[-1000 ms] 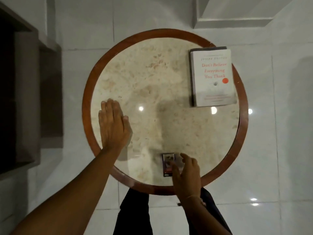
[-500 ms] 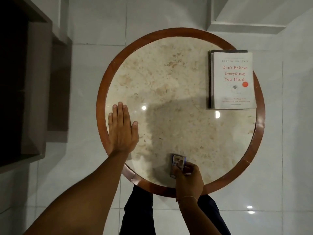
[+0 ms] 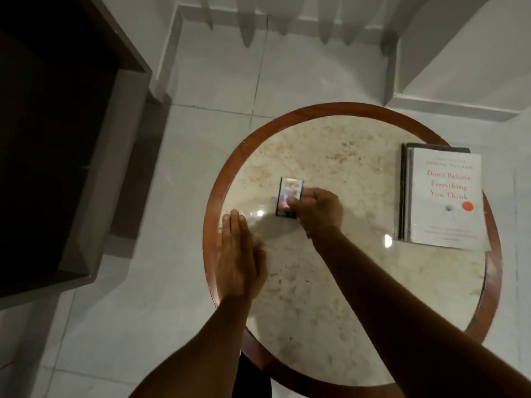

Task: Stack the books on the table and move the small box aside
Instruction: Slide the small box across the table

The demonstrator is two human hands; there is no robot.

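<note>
A round table [image 3: 218, 179] with a marble top and a brown wooden rim fills the right half of the view. At its right side lies a stack of books [image 3: 444, 196]; the top one is white with red lettering, and a darker book shows under its left and far edges. A small box [image 3: 288, 196] lies on the left part of the top. My right hand [image 3: 319, 209] grips the box's right side with thumb and fingers. My left hand [image 3: 237, 259] rests flat, palm down, near the table's left rim, apart from the box.
A dark wooden cabinet [image 3: 71, 139] stands left of the table. White floor tiles [image 3: 212, 76] surround the table, and a white step or ledge [image 3: 459, 67] rises at the back right.
My right hand closed on the small box at the near edge and carried it across to the left-middle of the table. The left hand stayed flat. The camera view shifted.
</note>
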